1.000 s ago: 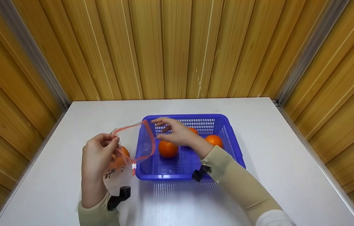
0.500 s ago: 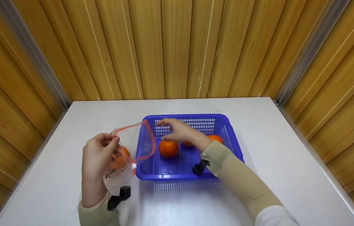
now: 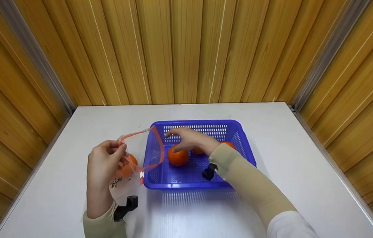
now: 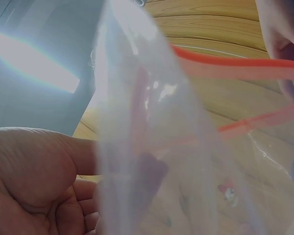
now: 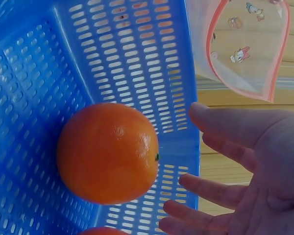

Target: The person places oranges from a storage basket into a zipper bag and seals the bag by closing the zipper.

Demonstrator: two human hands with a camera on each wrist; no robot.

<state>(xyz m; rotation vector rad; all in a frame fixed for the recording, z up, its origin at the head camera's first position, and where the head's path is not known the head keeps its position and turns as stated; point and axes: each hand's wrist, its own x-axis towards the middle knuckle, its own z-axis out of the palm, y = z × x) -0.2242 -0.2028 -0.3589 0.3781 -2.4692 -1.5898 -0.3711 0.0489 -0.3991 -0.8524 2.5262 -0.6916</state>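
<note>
My left hand [image 3: 103, 162] pinches the edge of a clear zip bag [image 3: 125, 190] with a red zip strip and printed cartoon figures. The bag's mouth gapes toward the basket, and an orange [image 3: 130, 165] shows inside. Over the blue plastic basket [image 3: 186, 186], my right hand [image 3: 191, 138] reaches down with spread, slightly bent fingers, its thumb overlapping the nearest orange [image 3: 178, 158] in the head view. In the right wrist view, a gap shows between the fingers and that orange [image 5: 108, 154]. Two more oranges, one at the middle [image 3: 198, 151] and one at the right [image 3: 228, 144], are partly hidden by my right arm.
The basket stands on a white table [image 3: 305, 185], right beside the bag. Wood-patterned panels [image 3: 186, 53] wall the table at the back and sides. A black wrist camera mount sits on each sleeve, the right one [image 3: 209, 172] close over the basket's front rim.
My right hand has moved from beside the bag's mouth slightly right and down toward the nearest orange. The left hand and the bag have stayed in place.
</note>
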